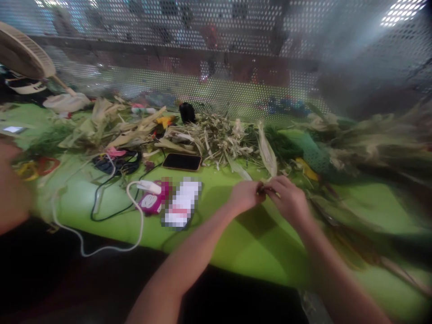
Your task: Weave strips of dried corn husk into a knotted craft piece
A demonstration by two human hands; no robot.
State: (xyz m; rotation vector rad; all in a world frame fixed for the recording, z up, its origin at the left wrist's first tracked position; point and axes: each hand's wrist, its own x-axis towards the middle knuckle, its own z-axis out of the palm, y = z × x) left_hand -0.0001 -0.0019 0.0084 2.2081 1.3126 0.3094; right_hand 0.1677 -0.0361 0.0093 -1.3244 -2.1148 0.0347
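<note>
My left hand [248, 196] is closed, fingers curled around a small dark spot at its fingertips. Against it, my right hand [289, 199] pinches with thumb and fingers at the base of a pale, dry corn husk [267, 150] that points up and away. A second, greener leaf strip [240, 169] runs out from behind my left hand. The fingers hide exactly what lies between the two hands. Both hands are just above the green tabletop [232, 238].
A heap of dried husks [219, 137] spreads along the perforated metal screen [236, 81]. Left of my hands lie a lit phone [182, 204], a dark phone [182, 162] and a magenta power bank [155, 198] with a white cable [140, 225]. Another person's arm [13, 193] shows at left; a fan [27, 51] stands behind.
</note>
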